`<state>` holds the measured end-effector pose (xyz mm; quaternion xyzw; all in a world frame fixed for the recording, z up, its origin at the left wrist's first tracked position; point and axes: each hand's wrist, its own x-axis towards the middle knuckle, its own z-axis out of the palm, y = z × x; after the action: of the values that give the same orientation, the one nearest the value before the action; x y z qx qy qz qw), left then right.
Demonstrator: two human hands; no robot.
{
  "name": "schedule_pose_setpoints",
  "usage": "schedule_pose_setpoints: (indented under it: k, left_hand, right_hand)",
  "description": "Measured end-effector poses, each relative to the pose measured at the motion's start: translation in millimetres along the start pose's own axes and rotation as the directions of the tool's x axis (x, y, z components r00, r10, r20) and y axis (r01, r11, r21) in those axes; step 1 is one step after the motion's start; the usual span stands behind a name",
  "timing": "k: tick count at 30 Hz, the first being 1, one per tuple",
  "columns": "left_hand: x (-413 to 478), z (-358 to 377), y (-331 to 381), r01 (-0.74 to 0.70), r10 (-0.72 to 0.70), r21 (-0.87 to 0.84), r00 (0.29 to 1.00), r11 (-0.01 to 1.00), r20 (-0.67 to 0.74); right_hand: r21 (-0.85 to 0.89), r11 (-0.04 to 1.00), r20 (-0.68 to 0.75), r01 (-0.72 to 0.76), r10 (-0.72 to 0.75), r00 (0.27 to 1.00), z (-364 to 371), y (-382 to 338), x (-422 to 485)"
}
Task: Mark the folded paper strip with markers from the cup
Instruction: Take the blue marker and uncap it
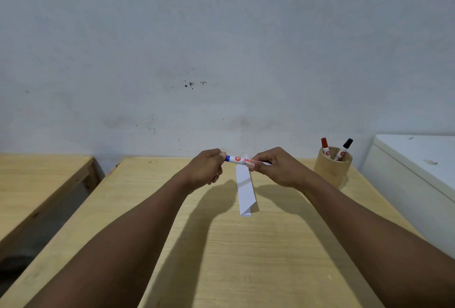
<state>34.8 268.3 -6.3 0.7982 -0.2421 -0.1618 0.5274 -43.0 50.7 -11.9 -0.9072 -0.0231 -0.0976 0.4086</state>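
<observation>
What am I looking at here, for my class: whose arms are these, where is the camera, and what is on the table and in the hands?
There is no machine. A camera worn on a person's head looks down at their bare arms. The left hand and right hand hold a blue-capped marker level between them, the left at its cap. On the wooden table below lies a folded white paper strip. A round wooden cup at the right holds a red-capped marker and a black-capped marker.
</observation>
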Motion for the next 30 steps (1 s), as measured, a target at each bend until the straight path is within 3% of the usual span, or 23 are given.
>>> schedule_pose_setpoints:
  k: [4,7,9,11,13,15,18,21,23,26,30]
  left_hand:
    - [1,1,-3,0.043,-0.043,-0.137,0.999,0.99,-0.001]
    - [2,1,-3,0.051,-0.053,-0.16,0.999,0.986,-0.01]
    - [2,0,-2,0.069,-0.072,-0.192,0.997,0.979,-0.012]
    - [2,2,-1,0.104,-0.105,-0.236,0.994,0.966,0.006]
    - [2,8,0,0.146,-0.14,-0.293,0.989,0.945,0.04]
    - [3,14,-1,0.18,-0.166,-0.336,0.984,0.924,0.069]
    - [4,9,-4,0.177,-0.174,-0.345,0.984,0.922,0.04]
    - [5,-8,-19,0.112,-0.123,-0.157,0.991,0.981,-0.061]
    - [4,-17,-33,0.077,-0.067,0.085,0.992,0.993,-0.111]
    - [4,-24,-53,0.061,-0.011,0.505,0.995,0.861,-0.101]
    - [9,-23,-63,0.055,-0.011,0.68,0.998,0.731,-0.069]
  right_hand:
    - [-0.008,1.0,-0.031,0.028,-0.028,0.999,-2,-1,4]
    - [0.192,0.981,-0.065,-0.028,0.041,0.997,-2,-1,0]
    - [0.5,0.859,-0.039,-0.108,0.147,0.988,-3,-4,-2]
    - [0.769,0.622,0.0,-0.15,0.234,0.972,0,-10,-3]
    - [0.89,0.43,0.021,-0.151,0.291,0.956,8,-17,-2]
    - [0.914,0.379,0.015,-0.146,0.327,0.945,20,-22,0]
    - [0.912,0.39,-0.055,-0.124,0.417,0.907,27,-22,4]
    - [0.892,0.435,-0.116,-0.125,0.485,0.867,19,-13,5]
    - [0.877,0.455,-0.107,-0.154,0.497,0.861,15,-6,3]
    - [0.866,0.451,-0.053,-0.215,0.51,0.858,17,2,1]
    - [0.835,0.484,-0.036,-0.26,0.52,0.853,26,7,-1]
